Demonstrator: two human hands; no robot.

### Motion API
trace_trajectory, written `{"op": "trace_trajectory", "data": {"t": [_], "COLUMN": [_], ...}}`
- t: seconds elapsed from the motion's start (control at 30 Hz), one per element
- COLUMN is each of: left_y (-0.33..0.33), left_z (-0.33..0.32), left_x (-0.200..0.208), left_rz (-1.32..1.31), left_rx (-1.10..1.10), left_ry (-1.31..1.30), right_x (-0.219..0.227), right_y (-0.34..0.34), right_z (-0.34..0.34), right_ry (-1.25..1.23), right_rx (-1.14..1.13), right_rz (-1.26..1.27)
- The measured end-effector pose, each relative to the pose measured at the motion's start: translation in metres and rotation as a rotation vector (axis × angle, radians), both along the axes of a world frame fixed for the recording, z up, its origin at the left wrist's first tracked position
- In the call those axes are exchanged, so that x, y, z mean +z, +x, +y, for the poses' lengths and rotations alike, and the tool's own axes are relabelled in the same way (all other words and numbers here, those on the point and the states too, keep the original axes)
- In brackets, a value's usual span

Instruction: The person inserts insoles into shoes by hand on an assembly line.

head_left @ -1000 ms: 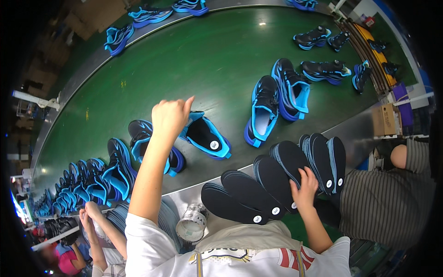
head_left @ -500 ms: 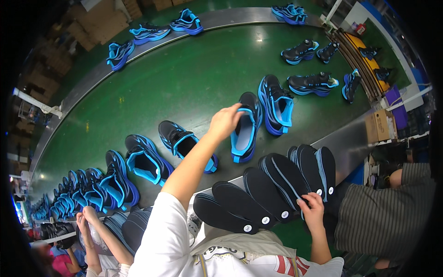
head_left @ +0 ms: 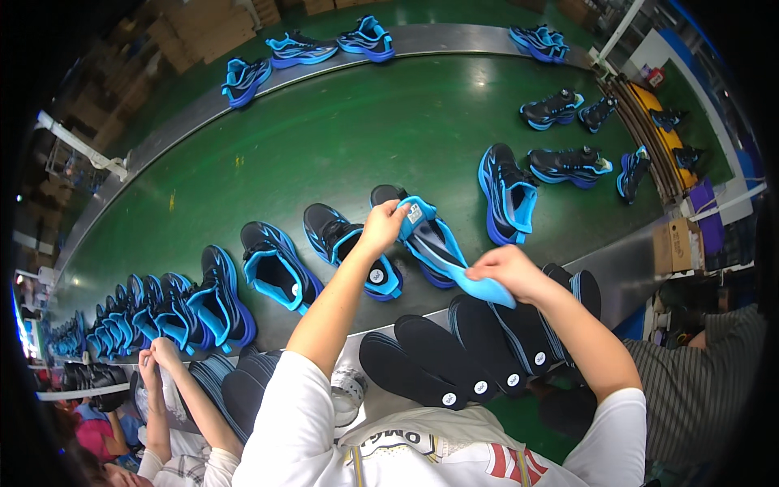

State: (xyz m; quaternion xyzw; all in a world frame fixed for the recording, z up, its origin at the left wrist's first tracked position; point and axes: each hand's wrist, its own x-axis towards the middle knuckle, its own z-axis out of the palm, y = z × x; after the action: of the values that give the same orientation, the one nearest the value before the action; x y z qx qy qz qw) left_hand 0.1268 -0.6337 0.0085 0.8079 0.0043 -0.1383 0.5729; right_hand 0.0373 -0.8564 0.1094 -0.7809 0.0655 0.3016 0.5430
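A black and blue sneaker lies in front of me, tilted, its toe pointing away. The fingers of my left hand pinch its light-blue tongue, which is pulled up and shows a small label. My right hand grips an insole with a light-blue underside, held at the sneaker's opening; its far end reaches toward the inside, partly hidden. Left of it stands another sneaker with a black insole bearing a round white sticker. Fanned stacks of black insoles lie close to my body.
A row of sneakers runs left along the green conveyor belt. One sneaker and several more stand to the right. Others sit on the far metal ledge. At left are a co-worker's hands; a cardboard box is at right.
My right hand has lifted an insole off the stack and brought it up to the sneaker. My left hand now pulls the tongue, and that sneaker has shifted left and tilted.
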Motion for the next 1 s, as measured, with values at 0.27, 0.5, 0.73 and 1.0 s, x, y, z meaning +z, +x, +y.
{"op": "trace_trajectory", "data": {"t": [0.27,0.5,0.73,1.0], "left_y": [-0.001,-0.007,-0.008,-0.017], "left_z": [0.006,0.003,0.003,-0.003], "left_x": [0.015,-0.007,-0.003,0.001], "left_rz": [0.100,-0.076,-0.039,-0.141], "left_rx": [-0.247,-0.096,-0.127,-0.065], "left_ry": [-0.120,0.017,0.027,0.159], "right_x": [-0.076,-0.044,-0.062,-0.102], "right_y": [0.020,0.010,0.020,0.043], "right_z": [0.052,0.052,0.045,0.059], "right_ry": [-0.781,-0.988,-0.903,-0.921], "right_rx": [0.667,0.568,0.831,0.849], "right_rz": [-0.576,-0.479,-0.627,-0.583]}}
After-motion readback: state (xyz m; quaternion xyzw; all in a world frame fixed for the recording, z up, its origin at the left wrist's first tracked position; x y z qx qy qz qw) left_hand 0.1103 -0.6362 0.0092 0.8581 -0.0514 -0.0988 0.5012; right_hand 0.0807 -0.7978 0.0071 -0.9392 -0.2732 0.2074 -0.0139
